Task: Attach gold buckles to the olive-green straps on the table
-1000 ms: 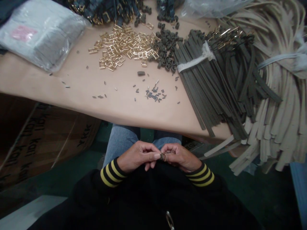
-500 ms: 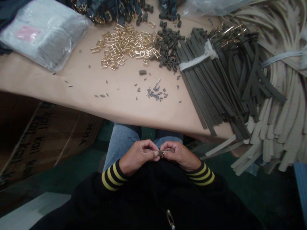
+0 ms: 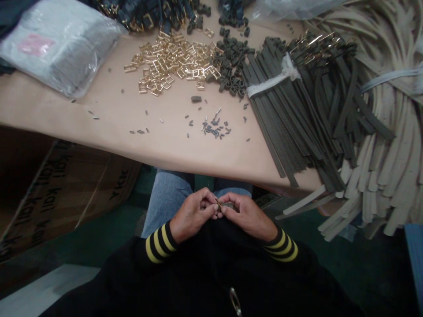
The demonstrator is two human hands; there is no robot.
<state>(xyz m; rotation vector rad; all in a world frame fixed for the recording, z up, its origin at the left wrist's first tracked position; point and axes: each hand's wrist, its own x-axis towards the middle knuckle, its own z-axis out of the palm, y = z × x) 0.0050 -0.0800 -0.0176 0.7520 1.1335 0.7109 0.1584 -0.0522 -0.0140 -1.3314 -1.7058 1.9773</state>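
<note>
Above my lap, my left hand point(image 3: 193, 214) and my right hand point(image 3: 248, 216) meet fingertip to fingertip. Both pinch a small gold buckle point(image 3: 219, 203) between thumbs and forefingers, and most of it is hidden by the fingers. A bit of olive webbing point(image 3: 229, 204) shows at my right fingers, largely covered. On the table beyond lie a heap of gold buckles point(image 3: 178, 59), a pile of small dark olive loops point(image 3: 233, 66) and a scatter of tiny dark pieces point(image 3: 216, 129).
A tied bundle of olive straps point(image 3: 280, 119) lies at the right of the table point(image 3: 158, 147). Beside it, beige strips point(image 3: 393, 176) hang over the edge. A plastic-wrapped packet point(image 3: 62, 48) lies at the back left. Cardboard boxes point(image 3: 82, 189) stand under the table's left side.
My hands have turned slightly around the buckle, and my left wrist has shifted a little to the right. The buckle is tilted differently. Things on the table stay as they were.
</note>
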